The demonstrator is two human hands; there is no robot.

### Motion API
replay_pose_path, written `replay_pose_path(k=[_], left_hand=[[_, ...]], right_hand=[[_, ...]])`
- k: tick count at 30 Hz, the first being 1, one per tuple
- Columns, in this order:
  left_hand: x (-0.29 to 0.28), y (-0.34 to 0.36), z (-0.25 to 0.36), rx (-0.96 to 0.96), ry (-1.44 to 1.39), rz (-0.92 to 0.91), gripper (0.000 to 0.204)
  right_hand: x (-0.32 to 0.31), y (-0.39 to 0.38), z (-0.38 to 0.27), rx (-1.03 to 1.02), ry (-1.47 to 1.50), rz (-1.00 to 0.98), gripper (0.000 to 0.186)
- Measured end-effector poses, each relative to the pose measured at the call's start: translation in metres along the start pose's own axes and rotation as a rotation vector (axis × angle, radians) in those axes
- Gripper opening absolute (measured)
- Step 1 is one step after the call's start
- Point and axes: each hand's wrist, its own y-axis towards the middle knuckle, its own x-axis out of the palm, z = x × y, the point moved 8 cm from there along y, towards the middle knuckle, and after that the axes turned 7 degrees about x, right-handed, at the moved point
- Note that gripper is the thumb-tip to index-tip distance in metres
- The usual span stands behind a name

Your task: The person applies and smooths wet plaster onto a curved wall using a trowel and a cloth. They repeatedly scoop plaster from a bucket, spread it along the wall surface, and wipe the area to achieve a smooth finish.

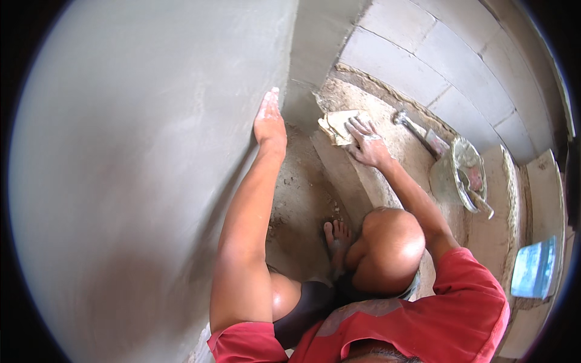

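Observation:
My left hand point(270, 123) is open, its fingers stretched together along the edge of a smooth grey plastered wall point(139, 139). White residue coats its fingertips. My right hand point(369, 144), whitened on the fingers, grips the right side of a pale cream folded piece point(336, 126), which looks like cloth or foam. The fingers lie over its top and the thumb is at its lower edge. This piece rests on the rough concrete ledge point(393, 130) to the right of the wall corner.
A hammer-like tool point(417, 133) lies on the ledge beside a mortar-stained bucket point(446, 175) with a tool inside. Farther right stands a blue translucent container point(534, 269). Grey blocks point(436, 60) form the far wall. My bare foot point(337, 236) is on the dusty floor point(296, 193).

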Motion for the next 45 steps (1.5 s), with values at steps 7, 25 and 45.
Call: replay_pose_path(k=[7,25,45], left_hand=[[-0.001,-0.011,-0.003,0.026,0.044,0.034,0.067],[-0.008,-0.019,-0.008,0.063,0.170,0.014,0.073],[0.007,-0.005,-0.008,0.072,0.412,0.113,0.074]], right_hand=[[-0.044,-0.016,0.082,0.640,0.890,0.159,0.047],[-0.185,0.143,-0.049,-0.566,-0.534,0.676,0.073],[-0.141,0.181,-0.050,-0.294,-0.785,0.551,0.080]])
